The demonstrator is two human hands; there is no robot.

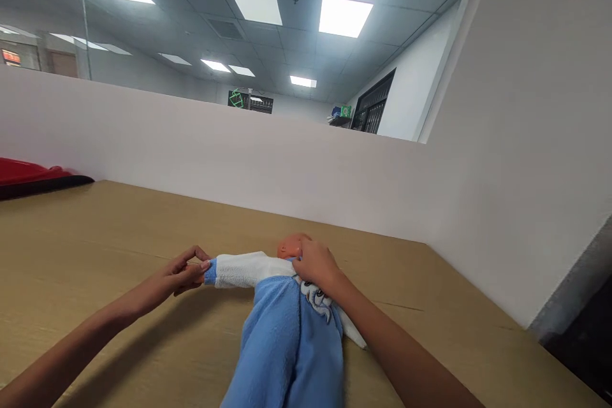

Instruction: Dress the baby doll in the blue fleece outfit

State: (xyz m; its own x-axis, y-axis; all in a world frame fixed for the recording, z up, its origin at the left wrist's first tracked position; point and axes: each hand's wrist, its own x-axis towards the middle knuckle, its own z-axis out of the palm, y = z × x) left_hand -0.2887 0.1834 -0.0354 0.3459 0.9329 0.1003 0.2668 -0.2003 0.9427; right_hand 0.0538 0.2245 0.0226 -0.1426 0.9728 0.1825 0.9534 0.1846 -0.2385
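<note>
A baby doll [289, 247] lies on the wooden table [95, 236], dressed in a blue and white fleece suit [282, 331]. Only its head shows above the collar. My left hand [184, 271] pinches the blue cuff at the end of the white sleeve [239, 269], which is stretched out to the left. My right hand [313, 266] rests closed on the suit at the doll's neck and chest, pressing the fabric beside a printed patch. The suit's legs run toward me and off the bottom edge.
A white partition wall [239, 159] stands along the table's back and right side. A red and black object [29, 177] lies at the far left edge of the table. The table's right corner ends near a dark gap [574, 338].
</note>
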